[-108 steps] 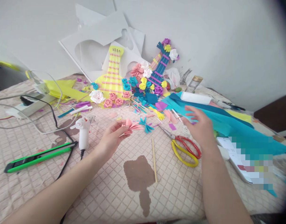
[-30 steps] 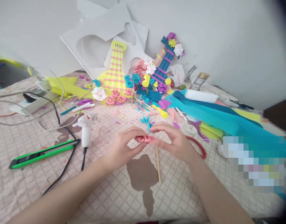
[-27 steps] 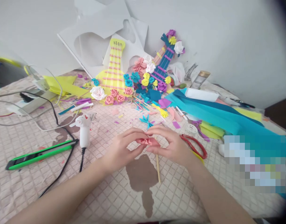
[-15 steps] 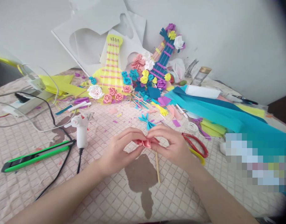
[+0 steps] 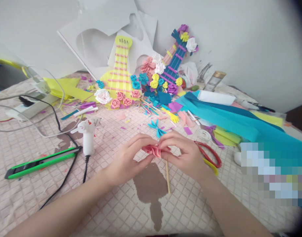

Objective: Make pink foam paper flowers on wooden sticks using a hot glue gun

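Note:
Between my two hands is a small piece of ruffled pink crepe paper, folded in wavy pleats. My left hand pinches its left side with thumb and fingers. On the right side, my right hand grips it the same way, and the fingertips of both hands nearly meet. A thin wooden stick lies on the table just below my right hand. Beyond the fingertips rests a blue paper flower. Scissors with red and yellow handles lie partly hidden behind my right hand.
A white glue gun stands on the left with its black cord, near a green utility knife. At the back lean a yellow paper guitar and a blue one, both with paper flowers. Blue crepe paper stretches along the right.
The view has shifted slightly, so everything sits a little farther right. Both hands keep hold of the pink crepe paper, whose pleats show a bit more openly.

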### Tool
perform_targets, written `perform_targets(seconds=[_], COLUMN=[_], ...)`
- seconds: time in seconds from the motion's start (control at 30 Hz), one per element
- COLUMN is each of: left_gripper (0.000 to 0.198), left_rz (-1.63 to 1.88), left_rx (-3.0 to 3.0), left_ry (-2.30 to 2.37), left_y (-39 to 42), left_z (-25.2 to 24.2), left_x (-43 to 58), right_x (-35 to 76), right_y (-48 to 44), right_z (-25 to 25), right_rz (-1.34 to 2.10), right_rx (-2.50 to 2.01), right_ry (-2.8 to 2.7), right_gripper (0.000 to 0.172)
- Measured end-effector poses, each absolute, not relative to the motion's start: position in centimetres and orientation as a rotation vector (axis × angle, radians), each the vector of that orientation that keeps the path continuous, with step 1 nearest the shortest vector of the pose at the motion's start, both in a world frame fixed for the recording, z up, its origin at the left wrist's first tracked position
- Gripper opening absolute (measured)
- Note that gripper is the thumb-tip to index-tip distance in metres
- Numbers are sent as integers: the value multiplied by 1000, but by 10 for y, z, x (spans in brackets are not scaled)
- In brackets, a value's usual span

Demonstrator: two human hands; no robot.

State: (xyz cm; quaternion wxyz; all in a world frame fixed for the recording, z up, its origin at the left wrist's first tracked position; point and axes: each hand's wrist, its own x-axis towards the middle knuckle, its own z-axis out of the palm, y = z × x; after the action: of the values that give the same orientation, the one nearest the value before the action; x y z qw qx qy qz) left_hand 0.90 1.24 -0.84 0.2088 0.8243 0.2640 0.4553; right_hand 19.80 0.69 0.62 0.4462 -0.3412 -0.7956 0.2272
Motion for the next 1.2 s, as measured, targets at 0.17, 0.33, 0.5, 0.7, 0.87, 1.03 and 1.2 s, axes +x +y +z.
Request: perform_targets(seconds=[0.17, 0.33, 0.5, 0.7, 0.87, 1.03, 1.2], left_gripper=[28, 26, 25, 25, 27, 27, 15], left_rz=[1239, 1217, 1223, 1226, 1164, 942, 899], left_rx=[2291, 2256, 2224, 2184, 2033, 1808, 1721], left_ry=[717, 719, 722, 689, 713, 745, 714], left_y=[12, 12, 13, 13, 11, 9, 11], left_z=[-8, -9, -9, -8, -8, -1, 2], left_x=[9, 9, 9, 10, 10, 9, 9], right_x=[199, 200, 201, 203, 202, 200, 199], right_y=[7, 7, 8, 7, 6, 4, 5], right_z=[5, 5, 7, 9, 9, 9, 7], right_rz=[480, 301, 210, 283, 405, 616, 617], right_rx=[-842, -815, -759, -743, -818, -767, -756], right_ry=[-1955, -1992, -2040, -2165, -2099, -2003, -1982], right_gripper=[7, 7, 10, 11, 9, 5, 8])
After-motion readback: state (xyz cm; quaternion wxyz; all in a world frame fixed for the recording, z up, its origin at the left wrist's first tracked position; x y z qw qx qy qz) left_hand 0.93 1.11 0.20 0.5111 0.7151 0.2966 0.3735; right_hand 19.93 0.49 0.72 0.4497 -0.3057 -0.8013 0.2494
